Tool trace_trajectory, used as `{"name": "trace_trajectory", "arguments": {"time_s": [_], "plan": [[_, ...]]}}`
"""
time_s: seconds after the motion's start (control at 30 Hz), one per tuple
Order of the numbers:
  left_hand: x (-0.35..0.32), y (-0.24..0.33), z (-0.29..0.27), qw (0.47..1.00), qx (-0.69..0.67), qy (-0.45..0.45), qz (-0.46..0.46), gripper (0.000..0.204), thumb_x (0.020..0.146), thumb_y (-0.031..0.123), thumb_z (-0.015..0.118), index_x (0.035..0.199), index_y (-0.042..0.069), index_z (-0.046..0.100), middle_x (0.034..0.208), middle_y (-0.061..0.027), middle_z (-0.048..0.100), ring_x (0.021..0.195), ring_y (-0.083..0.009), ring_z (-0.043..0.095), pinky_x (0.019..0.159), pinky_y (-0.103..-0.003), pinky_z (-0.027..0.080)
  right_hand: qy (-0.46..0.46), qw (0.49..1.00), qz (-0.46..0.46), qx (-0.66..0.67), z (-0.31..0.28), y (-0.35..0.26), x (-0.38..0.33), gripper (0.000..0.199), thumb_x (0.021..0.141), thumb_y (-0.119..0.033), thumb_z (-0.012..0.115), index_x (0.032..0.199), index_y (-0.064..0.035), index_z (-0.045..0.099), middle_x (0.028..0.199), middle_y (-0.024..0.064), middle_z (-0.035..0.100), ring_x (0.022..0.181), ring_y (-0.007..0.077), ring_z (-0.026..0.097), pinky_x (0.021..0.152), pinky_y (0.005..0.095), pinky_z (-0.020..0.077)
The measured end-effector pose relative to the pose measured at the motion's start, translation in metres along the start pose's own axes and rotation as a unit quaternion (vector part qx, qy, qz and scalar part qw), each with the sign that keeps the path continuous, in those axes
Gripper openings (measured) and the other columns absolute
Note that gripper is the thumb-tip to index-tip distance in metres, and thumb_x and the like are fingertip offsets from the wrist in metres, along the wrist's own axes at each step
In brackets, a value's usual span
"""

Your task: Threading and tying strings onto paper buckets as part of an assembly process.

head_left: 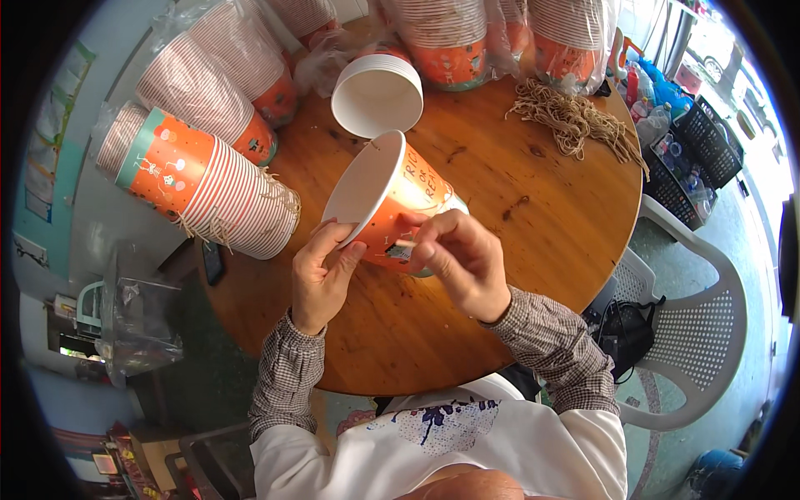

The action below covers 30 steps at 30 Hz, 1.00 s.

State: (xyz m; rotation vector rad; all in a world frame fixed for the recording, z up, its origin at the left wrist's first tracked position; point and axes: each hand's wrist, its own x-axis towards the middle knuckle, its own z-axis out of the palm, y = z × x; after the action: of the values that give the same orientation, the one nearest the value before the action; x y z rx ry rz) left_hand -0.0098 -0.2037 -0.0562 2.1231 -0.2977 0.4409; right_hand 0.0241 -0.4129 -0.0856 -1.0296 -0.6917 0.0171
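over the round wooden table [550, 229], holding an orange paper bucket [392, 208] tilted, mouth toward the left.
pinching its rim with the left hand [322, 271], thumb outside; holding the right hand [467, 262] curled beside the printed wall, thumb and forefinger close together, cannot tell whether around the small pale bit [405, 243] there. judging by look: likely light, fairly stiff, smooth enough to slip, apt to crease if squeezed mid-wall. best to take hold at the rim or cradle the base. noting a nested stack [200, 187] at left.
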Motion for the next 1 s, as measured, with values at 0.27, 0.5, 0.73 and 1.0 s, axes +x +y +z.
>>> {"name": "trace_trajectory", "arguments": {"time_s": [0.27, 0.5, 0.73, 1.0], "plan": [[-0.001, 0.006, -0.004, 0.999, -0.032, -0.030, -0.002, 0.026, 0.094, 0.005, 0.058, 0.118, -0.004, 0.061, 0.114, -0.0137, 0.063, 0.105, -0.0185, 0.060, 0.094, -0.030, 0.046, -0.044, 0.976, -0.090, -0.193, 0.003, -0.003, 0.000, 0.009, 0.087, -0.002, 0.065, 0.091, -0.0022, 0.057, 0.083, 0.0071, 0.062, 0.079, 0.0178, 0.063, 0.099, 0.0372, 0.0452], [0.007, 0.009, -0.003, 0.992, -0.116, -0.056, -0.018, 0.037, 0.093, -0.008, 0.045, 0.130, -0.008, 0.050, 0.121, -0.0157, 0.061, 0.113, -0.0199, 0.059, 0.097, -0.029, 0.047, -0.034, 0.977, -0.066, -0.199, -0.002, 0.003, 0.003, 0.008, 0.086, 0.000, 0.063, 0.091, -0.0020, 0.057, 0.079, 0.0075, 0.062, 0.078, 0.0209, 0.065, 0.109, 0.0425, 0.0373], [0.019, 0.014, 0.003, 0.981, -0.166, -0.094, -0.024, 0.038, 0.097, 0.003, 0.052, 0.133, -0.009, 0.046, 0.122, -0.0163, 0.061, 0.110, -0.0183, 0.061, 0.091, -0.028, 0.050, -0.069, 0.970, -0.087, -0.217, 0.003, 0.005, 0.001, 0.008, 0.086, 0.001, 0.062, 0.091, -0.0025, 0.056, 0.081, 0.0089, 0.062, 0.081, 0.0256, 0.064, 0.108, 0.0432, 0.0389], [0.024, 0.004, 0.019, 0.993, -0.084, -0.080, 0.011, 0.030, 0.095, 0.009, 0.059, 0.122, -0.003, 0.060, 0.109, -0.0145, 0.069, 0.097, -0.0194, 0.068, 0.082, -0.027, 0.055, -0.064, 0.957, -0.130, -0.250, 0.006, 0.001, 0.002, 0.010, 0.084, 0.003, 0.063, 0.088, -0.0028, 0.057, 0.077, 0.0052, 0.061, 0.075, 0.0210, 0.064, 0.112, 0.0507, 0.0328]]}}
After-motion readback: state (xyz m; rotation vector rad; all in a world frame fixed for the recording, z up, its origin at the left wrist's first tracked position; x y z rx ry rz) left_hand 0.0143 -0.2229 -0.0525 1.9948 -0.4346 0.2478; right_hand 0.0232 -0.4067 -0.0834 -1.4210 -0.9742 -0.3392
